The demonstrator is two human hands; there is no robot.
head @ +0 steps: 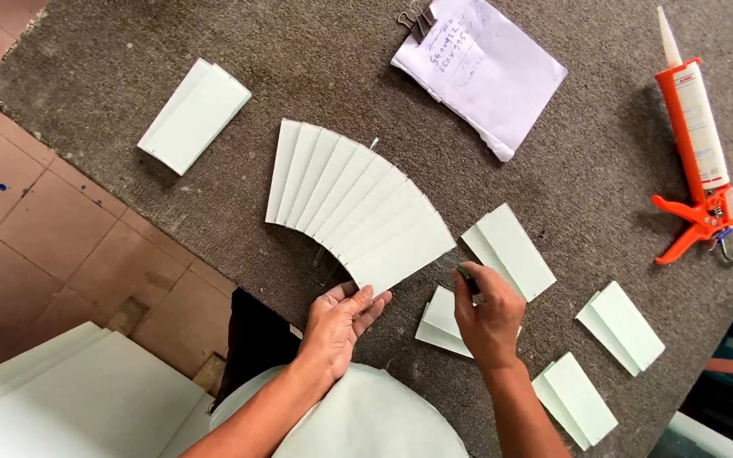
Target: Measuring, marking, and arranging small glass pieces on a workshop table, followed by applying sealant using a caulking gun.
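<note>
Down near the bottom middle of the frame, our left hand (338,326) lay flat and open, fingers spread a little, pressing on the near edge of a fan of pale green glass strips (358,203). Our right hand (487,318) was closed around a small dark tool (467,278), maybe a marker or a cutter; we could not tell which. Its tip sat just beside the right end of the fan.

We judged the step in hand to be marking or scoring the last strip of the fan while the left hand kept it from sliding. A next move would have called for a firm press from the left hand and a slow, straight stroke from the right.

Under the right hand lay one small stack of glass pieces (439,322). Another stack (511,250) lay just above it, and two more (621,326) (576,399) sat toward the lower right. One more stack (194,114) lay apart in the upper left. Clipped papers (485,72) rested at the top middle. An orange caulking gun (696,144) lay at the right edge. All of it sat on a grey carpeted table (587,187).
</note>
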